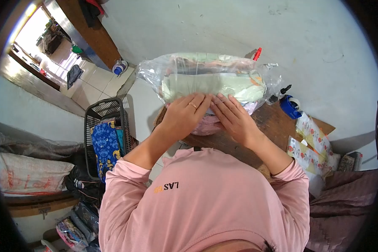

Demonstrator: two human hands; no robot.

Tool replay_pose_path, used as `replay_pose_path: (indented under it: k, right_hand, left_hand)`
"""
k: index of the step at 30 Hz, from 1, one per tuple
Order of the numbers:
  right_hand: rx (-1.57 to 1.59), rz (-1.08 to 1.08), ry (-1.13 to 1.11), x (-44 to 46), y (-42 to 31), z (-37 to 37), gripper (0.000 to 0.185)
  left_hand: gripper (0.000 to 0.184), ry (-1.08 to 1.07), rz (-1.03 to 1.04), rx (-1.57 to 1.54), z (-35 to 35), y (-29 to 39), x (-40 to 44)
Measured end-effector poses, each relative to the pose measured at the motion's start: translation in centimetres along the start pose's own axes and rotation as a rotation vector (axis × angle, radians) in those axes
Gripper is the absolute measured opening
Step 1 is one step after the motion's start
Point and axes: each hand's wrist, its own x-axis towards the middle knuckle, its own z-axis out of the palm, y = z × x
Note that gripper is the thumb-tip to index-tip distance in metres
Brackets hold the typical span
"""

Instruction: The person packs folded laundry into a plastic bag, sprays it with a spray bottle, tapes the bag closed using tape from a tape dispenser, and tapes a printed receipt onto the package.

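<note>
Trainee: State the position of the work.

Instructor: Take the clock face as centred on the hands, with 12 pointing away from the wearer. The clear plastic bag (210, 69) lies at 12 o'clock, on the wooden table (273, 124). Folded pale green cloth (235, 86) shows through the film.

Trainee: State the condition of the hands.

Instructor: The left hand (185, 112) and right hand (235, 119) lie palm down on the near side of the bag, fingers extended, fingertips close together at the middle. No pinch on the film is visible; the area under the palms is hidden.

Trainee: Which step is in hand?

Instructor: In my judgement, pressing and smoothing the filled bag. Loose film stands out at 10 o'clock and at 2 o'clock.

Trainee: What does the next move call for?

Instructor: Even, flat pressure, I would judge, with the contents kept square. Handling a loose end would require one hand to hold the bundle while the other takes the film.

Trainee: Note adjacent items.

Instructor: A blue tape dispenser (289, 107) sits at 3 o'clock, near the bag; a red pen (257, 54) shows between 1 and 2.
</note>
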Motion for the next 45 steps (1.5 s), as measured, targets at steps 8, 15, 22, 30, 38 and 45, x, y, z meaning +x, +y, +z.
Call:
replay_pose_path:
  k: [8,15,22,30,38,45]
  right_hand:
    - [0.024,-0.007,0.068,0.4,0.6,0.9,0.053]
    - [0.335,-0.029,0.129,-0.5,1.0,-0.6,0.043]
    - [0.022,-0.114,0.238,1.4,2.0,-4.9,0.039]
    - [0.022,0.080,-0.010,-1.8,2.5,-2.4,0.051]
    - [0.095,0.171,0.067,-3.4,1.5,-0.4,0.059]
    - [0.073,0.162,0.123,-3.3,1.8,0.1,0.061]
  left_hand:
    - [0.036,0.154,0.033,0.048,1.5,1.7,-0.8]
    - [0.030,0.346,0.159,0.109,5.2,-0.3,-2.9]
    - [0.026,0.422,0.209,0.123,6.2,-1.1,-2.8]
    - [0.028,0.409,0.215,0.150,5.9,-2.6,-3.2]
    - [0.028,0.081,0.160,0.052,1.9,-1.9,-2.9]
    - [0.052,0.460,-0.162,0.168,-6.4,-7.7,-1.4]
